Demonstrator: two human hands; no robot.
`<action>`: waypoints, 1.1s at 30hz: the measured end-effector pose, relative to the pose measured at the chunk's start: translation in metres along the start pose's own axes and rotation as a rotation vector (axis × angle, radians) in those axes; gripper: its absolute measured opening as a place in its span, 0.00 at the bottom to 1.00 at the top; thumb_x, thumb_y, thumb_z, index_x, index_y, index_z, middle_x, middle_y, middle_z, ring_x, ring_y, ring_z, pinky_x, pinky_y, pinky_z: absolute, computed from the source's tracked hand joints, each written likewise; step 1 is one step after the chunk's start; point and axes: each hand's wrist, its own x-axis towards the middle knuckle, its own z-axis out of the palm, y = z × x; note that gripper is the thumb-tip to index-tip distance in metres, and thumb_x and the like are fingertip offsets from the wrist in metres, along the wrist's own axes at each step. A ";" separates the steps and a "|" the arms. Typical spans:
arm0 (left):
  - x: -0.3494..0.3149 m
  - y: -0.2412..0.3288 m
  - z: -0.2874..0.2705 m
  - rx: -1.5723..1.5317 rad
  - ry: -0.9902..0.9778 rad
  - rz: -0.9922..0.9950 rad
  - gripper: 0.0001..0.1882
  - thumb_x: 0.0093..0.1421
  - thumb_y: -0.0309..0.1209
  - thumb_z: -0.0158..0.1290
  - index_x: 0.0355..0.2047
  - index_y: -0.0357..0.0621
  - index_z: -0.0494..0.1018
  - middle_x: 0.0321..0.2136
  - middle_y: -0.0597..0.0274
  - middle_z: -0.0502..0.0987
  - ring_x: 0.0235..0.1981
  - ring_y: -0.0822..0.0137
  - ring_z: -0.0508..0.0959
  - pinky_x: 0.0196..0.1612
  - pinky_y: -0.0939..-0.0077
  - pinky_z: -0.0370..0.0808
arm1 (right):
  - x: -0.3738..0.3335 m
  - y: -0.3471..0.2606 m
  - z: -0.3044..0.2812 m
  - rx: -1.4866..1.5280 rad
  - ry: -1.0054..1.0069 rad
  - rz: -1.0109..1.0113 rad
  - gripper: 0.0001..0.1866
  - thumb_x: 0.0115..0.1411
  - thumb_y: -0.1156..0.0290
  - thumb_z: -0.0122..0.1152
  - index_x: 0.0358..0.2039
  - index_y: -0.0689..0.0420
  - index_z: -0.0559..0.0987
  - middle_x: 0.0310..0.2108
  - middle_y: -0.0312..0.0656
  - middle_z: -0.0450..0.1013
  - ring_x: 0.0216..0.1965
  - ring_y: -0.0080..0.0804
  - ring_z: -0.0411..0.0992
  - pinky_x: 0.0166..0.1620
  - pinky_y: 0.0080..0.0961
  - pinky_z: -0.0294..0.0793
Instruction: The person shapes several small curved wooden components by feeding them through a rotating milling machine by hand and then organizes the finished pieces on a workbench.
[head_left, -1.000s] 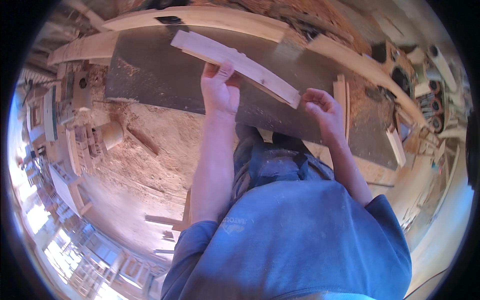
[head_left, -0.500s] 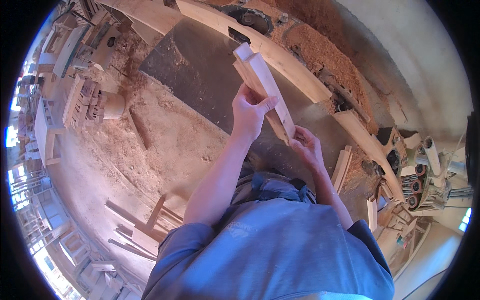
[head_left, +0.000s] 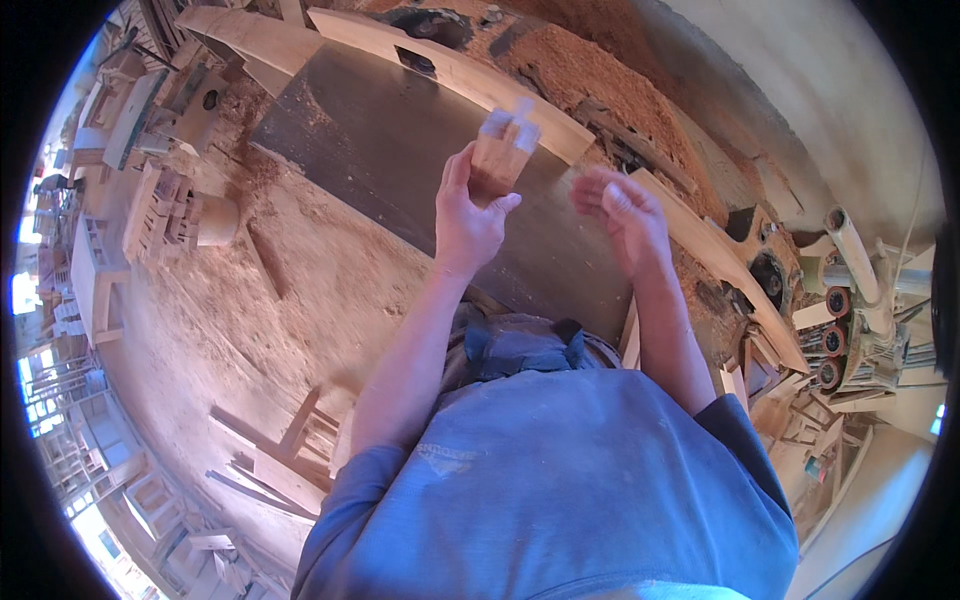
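My left hand [head_left: 470, 222] grips a pale wooden piece [head_left: 498, 160] from its near left side, thumb across the front. The piece is tilted up so that it looks short, and its stepped far end is smeared by motion. To the right of it, my right hand [head_left: 632, 218] is raised and apart from the wood, with its fingers stretched out and nothing in them. Below both hands lies the dark flat top of a machine table [head_left: 365, 140].
A long wooden fence [head_left: 540, 115] runs along the table's far side, with heaped sawdust [head_left: 610, 110] behind it. Loose sticks [head_left: 275, 465] lie on the dusty floor at lower left. Stacked wood pieces [head_left: 155, 215] stand farther left. Pipes [head_left: 855, 255] rise at the right.
My right hand has let go of the wooden piece's near end and moved up, away from it. The left hand has swung the piece from lengthwise to nearly end-on.
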 end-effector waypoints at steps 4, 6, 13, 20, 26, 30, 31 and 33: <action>-0.013 -0.001 0.016 0.293 -0.124 0.194 0.39 0.48 0.17 0.66 0.62 0.39 0.67 0.56 0.49 0.71 0.58 0.45 0.71 0.63 0.56 0.71 | 0.009 -0.034 -0.017 0.130 -0.040 0.000 0.26 0.72 0.57 0.56 0.57 0.69 0.77 0.51 0.53 0.80 0.50 0.43 0.79 0.55 0.38 0.77; -0.014 -0.005 0.021 0.362 -0.185 0.211 0.39 0.47 0.17 0.65 0.61 0.40 0.68 0.56 0.48 0.72 0.59 0.44 0.72 0.62 0.57 0.71 | 0.015 -0.036 -0.027 0.149 -0.070 0.047 0.27 0.74 0.55 0.53 0.56 0.70 0.77 0.51 0.54 0.79 0.50 0.44 0.79 0.55 0.40 0.77; 0.007 -0.035 0.035 0.463 -0.365 0.300 0.36 0.45 0.14 0.61 0.58 0.41 0.70 0.56 0.48 0.73 0.60 0.43 0.70 0.65 0.54 0.68 | 0.026 -0.017 -0.033 -0.204 -0.057 0.139 0.31 0.69 0.53 0.62 0.60 0.67 0.76 0.49 0.48 0.79 0.49 0.35 0.78 0.56 0.35 0.75; 0.055 -0.081 0.048 0.489 -0.448 0.513 0.32 0.47 0.16 0.59 0.55 0.44 0.74 0.58 0.48 0.70 0.63 0.42 0.67 0.68 0.50 0.65 | 0.045 0.011 0.014 -1.319 0.095 -0.155 0.32 0.52 0.79 0.70 0.60 0.54 0.78 0.50 0.51 0.78 0.50 0.49 0.78 0.53 0.38 0.78; 0.058 -0.114 0.033 0.287 -0.125 0.081 0.34 0.51 0.18 0.61 0.60 0.40 0.68 0.61 0.44 0.66 0.65 0.41 0.64 0.68 0.49 0.64 | 0.069 0.075 0.003 -1.374 0.231 -0.161 0.29 0.53 0.82 0.67 0.58 0.55 0.80 0.52 0.50 0.77 0.54 0.53 0.76 0.57 0.40 0.76; 0.062 -0.142 0.039 0.016 0.107 -0.314 0.34 0.57 0.19 0.59 0.64 0.30 0.63 0.61 0.40 0.67 0.63 0.43 0.69 0.66 0.58 0.69 | 0.093 0.100 0.001 -1.394 0.233 -0.257 0.28 0.53 0.83 0.66 0.56 0.55 0.81 0.53 0.48 0.76 0.55 0.51 0.75 0.59 0.41 0.74; 0.072 -0.145 0.048 -0.099 0.134 -0.356 0.34 0.57 0.19 0.59 0.64 0.30 0.62 0.61 0.40 0.67 0.62 0.44 0.70 0.65 0.59 0.70 | 0.099 0.103 -0.002 -1.443 0.222 -0.298 0.27 0.53 0.83 0.66 0.56 0.55 0.82 0.53 0.47 0.76 0.55 0.50 0.75 0.60 0.42 0.73; 0.091 -0.148 0.066 -0.287 0.224 -0.427 0.32 0.59 0.18 0.57 0.64 0.28 0.62 0.59 0.41 0.70 0.63 0.49 0.73 0.65 0.64 0.71 | 0.113 0.106 -0.004 -1.533 0.186 -0.380 0.28 0.53 0.85 0.65 0.55 0.54 0.82 0.54 0.46 0.76 0.55 0.49 0.75 0.62 0.43 0.72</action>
